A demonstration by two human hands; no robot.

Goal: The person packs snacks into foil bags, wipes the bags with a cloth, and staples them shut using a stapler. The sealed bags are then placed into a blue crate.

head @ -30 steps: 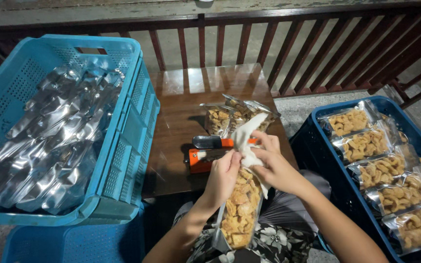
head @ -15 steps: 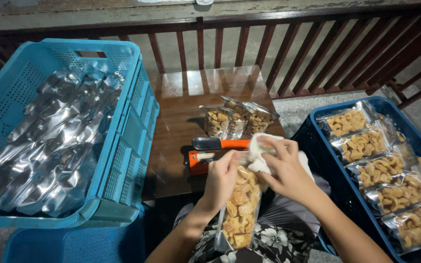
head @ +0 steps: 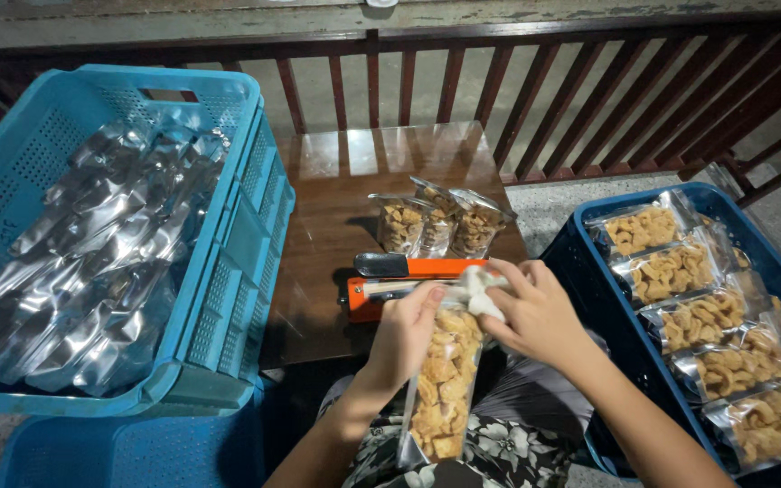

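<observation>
Fingers [head: 427, 303] of both hands pinched around the snack bag [head: 440, 389] top, wrists angled inward.

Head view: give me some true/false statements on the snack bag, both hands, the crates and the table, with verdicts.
1. Both hands hold the top of one snack bag. True: the left hand and right hand pinch its upper end.
2. The light blue crate on the left holds fried snacks. False: it holds silvery empty pouches.
3. An orange sealer lies on the wooden table. True.
4. The dark blue crate on the right is empty. False: filled clear bags lie in it.
5. No bags stand on the table. False: three filled bags stand behind the sealer.
</observation>
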